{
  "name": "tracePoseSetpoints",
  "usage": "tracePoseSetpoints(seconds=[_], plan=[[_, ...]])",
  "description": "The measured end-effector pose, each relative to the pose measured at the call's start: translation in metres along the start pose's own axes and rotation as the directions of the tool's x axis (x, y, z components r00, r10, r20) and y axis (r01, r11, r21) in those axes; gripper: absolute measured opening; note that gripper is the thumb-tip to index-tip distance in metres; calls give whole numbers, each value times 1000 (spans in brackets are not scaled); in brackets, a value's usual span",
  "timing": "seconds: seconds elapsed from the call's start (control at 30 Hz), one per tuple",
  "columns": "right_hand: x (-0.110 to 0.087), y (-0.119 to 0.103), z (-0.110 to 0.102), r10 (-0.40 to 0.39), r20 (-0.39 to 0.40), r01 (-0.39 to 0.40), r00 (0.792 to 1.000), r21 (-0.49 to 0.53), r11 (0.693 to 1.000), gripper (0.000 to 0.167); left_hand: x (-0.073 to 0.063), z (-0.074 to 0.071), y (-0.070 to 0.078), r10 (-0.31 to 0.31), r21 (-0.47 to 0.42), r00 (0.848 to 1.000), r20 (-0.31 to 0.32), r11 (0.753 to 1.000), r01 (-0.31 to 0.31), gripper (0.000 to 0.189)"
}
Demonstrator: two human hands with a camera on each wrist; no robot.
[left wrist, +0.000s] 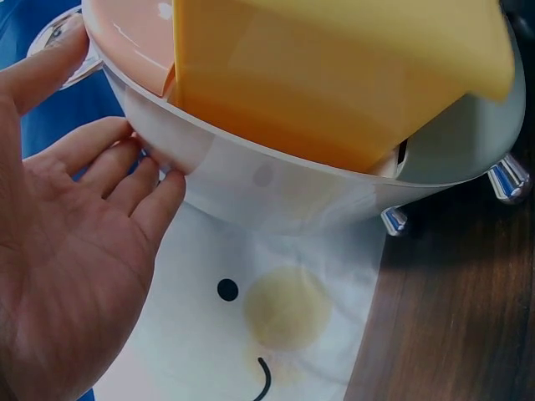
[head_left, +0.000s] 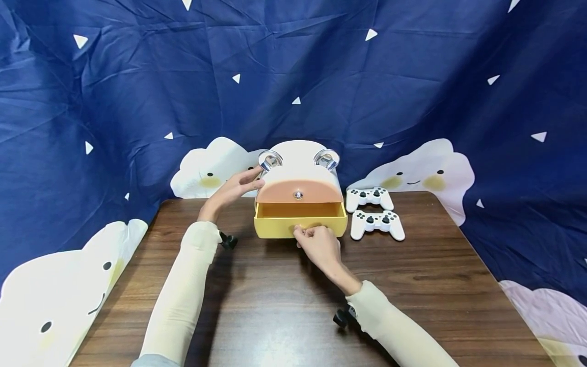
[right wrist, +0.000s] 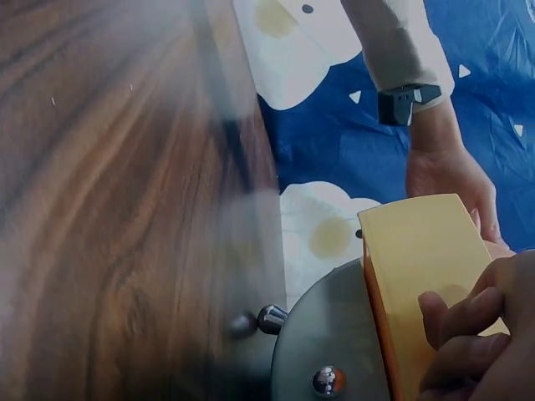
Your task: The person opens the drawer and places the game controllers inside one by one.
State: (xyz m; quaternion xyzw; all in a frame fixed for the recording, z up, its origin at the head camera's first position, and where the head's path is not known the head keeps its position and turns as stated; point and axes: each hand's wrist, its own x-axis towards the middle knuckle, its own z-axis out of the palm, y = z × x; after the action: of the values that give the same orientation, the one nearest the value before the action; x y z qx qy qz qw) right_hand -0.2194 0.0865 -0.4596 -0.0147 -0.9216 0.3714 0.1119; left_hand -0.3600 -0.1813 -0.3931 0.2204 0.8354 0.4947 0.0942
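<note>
A small white storage box (head_left: 300, 165) with two silver rings on top stands at the far side of the table. Its orange upper drawer (head_left: 277, 192), which has a silver knob (head_left: 298, 195), is closed. Below it the yellow drawer (head_left: 272, 228) is pulled partway out, and its visible inside is bare. My right hand (head_left: 321, 248) pinches the middle of the yellow drawer's front with curled fingers; any knob there is hidden by the hand. My left hand (left wrist: 79, 242) rests its nearly straight fingers against the box's left side.
Two white game controllers lie to the right of the box, one (head_left: 369, 198) behind the other (head_left: 377, 225). Short silver feet (left wrist: 394, 220) hold the box above the brown wooden table (head_left: 270, 300). A blue cloth (head_left: 293, 61) with clouds hangs behind.
</note>
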Motion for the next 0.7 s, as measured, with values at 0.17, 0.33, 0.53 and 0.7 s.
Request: tracePoseSetpoints(seconds=[0.17, 0.33, 0.53, 0.7], plan=[[-15, 1, -4, -6, 15, 6, 1000, 25, 1000, 60, -1, 0, 1, 7, -9, 1000, -1, 1000, -7, 73], [-31, 2, -9, -5, 45, 3, 999, 57, 998, 62, 0, -1, 0, 11, -2, 1000, 0, 1000, -11, 75], [-48, 3, -13, -15, 75, 9, 997, 85, 996, 61, 0, -1, -1, 13, 4, 1000, 4, 1000, -13, 78], [-57, 2, -15, -36, 84, 28, 996, 93, 995, 60, -1, -1, 1, 7, 7, 1000, 4, 1000, -7, 79]])
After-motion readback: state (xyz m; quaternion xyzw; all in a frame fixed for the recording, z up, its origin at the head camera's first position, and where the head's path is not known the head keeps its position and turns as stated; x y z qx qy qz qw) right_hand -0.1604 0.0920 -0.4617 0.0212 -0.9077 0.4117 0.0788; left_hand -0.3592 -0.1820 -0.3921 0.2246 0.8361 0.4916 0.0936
